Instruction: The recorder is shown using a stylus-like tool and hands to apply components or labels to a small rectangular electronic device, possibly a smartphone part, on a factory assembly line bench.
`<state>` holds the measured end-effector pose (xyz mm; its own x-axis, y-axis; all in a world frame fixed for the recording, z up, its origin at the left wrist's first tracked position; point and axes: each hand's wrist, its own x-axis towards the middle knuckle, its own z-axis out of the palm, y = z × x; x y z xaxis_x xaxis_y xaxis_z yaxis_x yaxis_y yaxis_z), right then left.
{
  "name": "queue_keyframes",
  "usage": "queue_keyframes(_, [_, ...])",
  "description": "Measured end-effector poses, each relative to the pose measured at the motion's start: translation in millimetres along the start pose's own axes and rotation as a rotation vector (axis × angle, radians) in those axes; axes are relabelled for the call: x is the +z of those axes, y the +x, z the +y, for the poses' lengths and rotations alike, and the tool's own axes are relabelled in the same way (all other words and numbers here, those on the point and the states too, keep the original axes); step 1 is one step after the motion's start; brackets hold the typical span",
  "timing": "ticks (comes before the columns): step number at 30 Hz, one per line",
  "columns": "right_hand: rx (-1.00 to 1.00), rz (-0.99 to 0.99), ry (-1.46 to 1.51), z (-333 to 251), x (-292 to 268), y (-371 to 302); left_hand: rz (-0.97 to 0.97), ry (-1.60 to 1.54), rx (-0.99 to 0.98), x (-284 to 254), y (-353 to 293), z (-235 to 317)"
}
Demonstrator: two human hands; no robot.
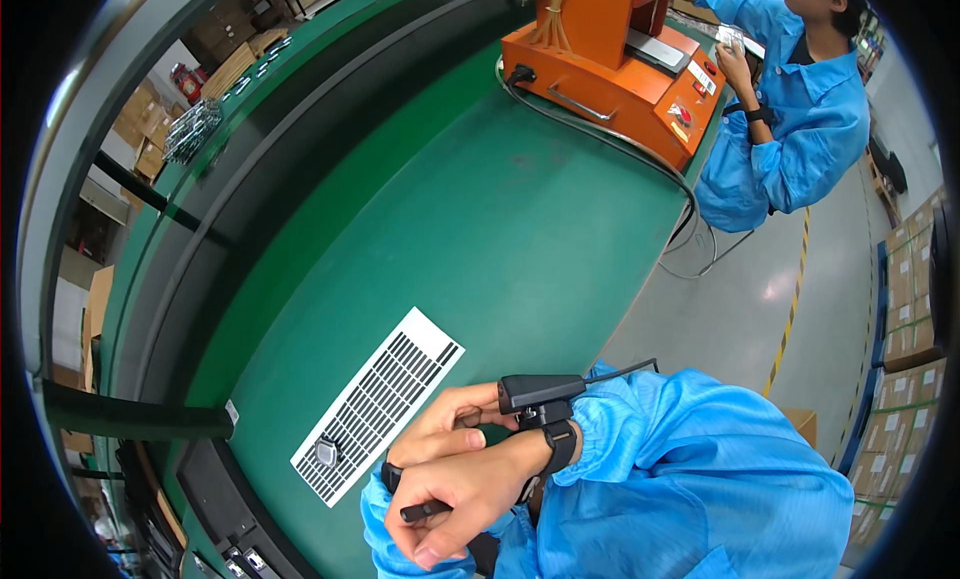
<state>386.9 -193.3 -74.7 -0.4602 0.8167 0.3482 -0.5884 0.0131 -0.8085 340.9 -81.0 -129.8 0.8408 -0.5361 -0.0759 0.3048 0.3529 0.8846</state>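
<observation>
My forearms cross at the lower middle. My left hand reaches over to my right wrist, its fingers curled against a black wrist-mounted device; the fingertips are partly hidden there. My right hand lies curled over my left wrist, and a short black rounded piece sticks out between its thumb and fingers. Whether that piece belongs to the black band on my left wrist, I cannot tell. Just left of my hands, a white slotted grille panel rests flat on the green table, with a small grey rounded object on it.
An orange machine with a black cable stands on the far part of the green table. Beyond it a co-worker in blue holds a small light-coloured item. A black case lies at lower left; stacked cartons stand far right.
</observation>
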Motion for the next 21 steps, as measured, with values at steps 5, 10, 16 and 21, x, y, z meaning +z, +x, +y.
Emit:
queue_keyframes(5, [-0.021,-0.04,0.053,8,-2,3,0.37,-0.204,0.142,33,-4,-9])
queue_keyframes(10, [0.096,0.051,-0.226,2,2,1,0.288,0.002,-0.097,32,17,12])
queue_keyframes(16, [-0.065,-0.043,-0.499,14,9,12,0.434,0.084,-0.114,41,19,13])
queue_keyframes(21, [-0.079,-0.091,-0.661,18,11,14,0.401,0.062,0.003,43,17,12])
